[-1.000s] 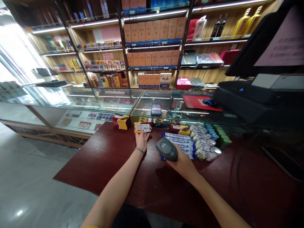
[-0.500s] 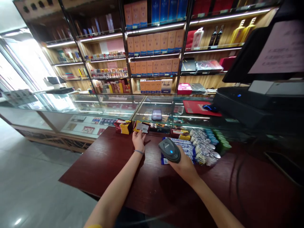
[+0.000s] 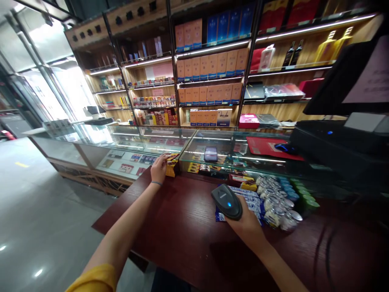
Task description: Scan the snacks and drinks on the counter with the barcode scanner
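My left hand [image 3: 159, 168] is at the stack of flat maroon-and-yellow packets [image 3: 171, 169] on the left of the dark red wooden table [image 3: 179, 219]. Its fingers close on a packet [image 3: 173, 156] at the top of that stack; the grip is partly hidden. In my right hand [image 3: 247, 223] is a black barcode scanner [image 3: 227, 201] with a lit blue light, its head pointing forward and left. Beneath and behind the scanner lie blue-and-white packets [image 3: 251, 198]. A second pile of maroon-and-yellow packets [image 3: 243, 181] lies farther back.
Several silver-lidded jars [image 3: 278, 202] and blue and green cans [image 3: 305, 196] stand right of the packets. A glass display counter [image 3: 194, 142] runs behind the table, bearing a small screen device [image 3: 210, 154], a red mat [image 3: 261, 147], a mouse [image 3: 285, 148] and a black monitor [image 3: 343, 81].
My left hand has carried a packet leftward from the table's back edge to the top of the stack. My right hand still holds the scanner. The view has turned slightly left.
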The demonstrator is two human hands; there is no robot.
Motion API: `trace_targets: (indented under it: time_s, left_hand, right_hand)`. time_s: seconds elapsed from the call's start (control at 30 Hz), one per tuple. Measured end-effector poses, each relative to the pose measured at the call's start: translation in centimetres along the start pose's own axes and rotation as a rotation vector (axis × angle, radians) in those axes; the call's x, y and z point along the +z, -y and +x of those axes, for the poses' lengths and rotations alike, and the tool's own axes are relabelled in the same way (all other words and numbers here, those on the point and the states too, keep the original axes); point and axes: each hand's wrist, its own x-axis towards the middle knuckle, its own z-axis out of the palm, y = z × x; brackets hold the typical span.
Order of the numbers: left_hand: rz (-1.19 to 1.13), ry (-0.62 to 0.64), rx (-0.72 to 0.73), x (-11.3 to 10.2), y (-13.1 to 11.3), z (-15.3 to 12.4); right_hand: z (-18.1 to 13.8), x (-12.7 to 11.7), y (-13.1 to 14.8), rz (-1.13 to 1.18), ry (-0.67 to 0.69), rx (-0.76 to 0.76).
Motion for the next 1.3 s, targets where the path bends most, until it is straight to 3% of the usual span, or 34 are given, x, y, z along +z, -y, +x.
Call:
trace_targets:
  time_s: [0.13, 0.27, 0.4, 0.77, 0.93, 1.03, 1.3]
  left_hand:
    - [0.229, 0.192, 0.129, -1.5, 1.8, 0.4]
    - [0.362, 0.286, 0.140, -1.0, 2.7, 0.3]
    - [0.344, 0.372, 0.142, -0.3, 3.2, 0.6]
    - [0.366, 0.389, 0.131, 0.0, 3.1, -0.1]
    - [0.315, 0.360, 0.080, 1.6, 1.1, -1.1]
    - [0.212, 0.356, 0.126, 3.4, -1.1, -2.0]
    - [0.172, 0.473, 0.370, 10.8, -9.1, -5.8]
  right_hand:
    - [0.1, 0.2, -0.3, 0.027, 0.028, 0.014]
    - [0.1, 0.2, -0.2, 0.003, -0.010, 0.015]
    - [0.0, 0.1, 0.1, 0.019, -0.030, 0.027]
    - [0.4, 0.0, -0.5, 0.062, -0.008, 0.034]
    - [0.6, -1.0, -0.7, 0.094, -0.028, -0.011]
    - [1.0, -2.4, -0.8, 0.107, -0.088, -0.015]
    - [2.1, -7.4, -1.3, 0.107, -0.275, 0.060]
